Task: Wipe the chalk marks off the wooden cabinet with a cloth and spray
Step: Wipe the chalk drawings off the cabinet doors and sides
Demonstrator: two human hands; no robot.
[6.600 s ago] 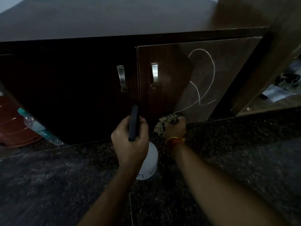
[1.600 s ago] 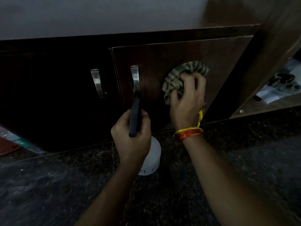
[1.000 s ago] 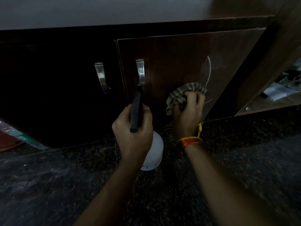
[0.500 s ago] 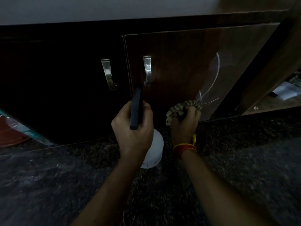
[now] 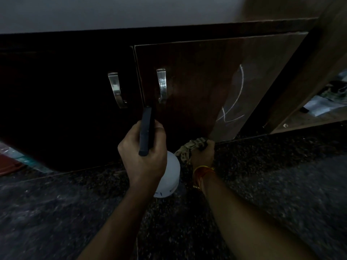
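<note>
The dark wooden cabinet door [image 5: 197, 81] fills the middle of the view. White chalk marks [image 5: 237, 98] remain on its right part: a long curved stroke and crossed lines near the bottom. My right hand [image 5: 203, 156] is closed around a crumpled striped cloth [image 5: 189, 149] at the door's bottom edge, just above the floor. My left hand [image 5: 144, 156] grips a white spray bottle [image 5: 170, 177] with a black head [image 5: 146, 130], held in front of the gap between the two doors.
Two metal handles [image 5: 161, 85] [image 5: 116, 89] sit on the doors. A dark speckled stone floor [image 5: 262, 184] lies below. A wooden panel [image 5: 304, 72] leans to the right, with papers behind it. A red object [image 5: 9, 164] lies at the far left.
My right hand has swept the cloth down the door from mid-height to its bottom edge, leaving the left part of the chalk loop wiped away. My left hand with the bottle stayed put.
</note>
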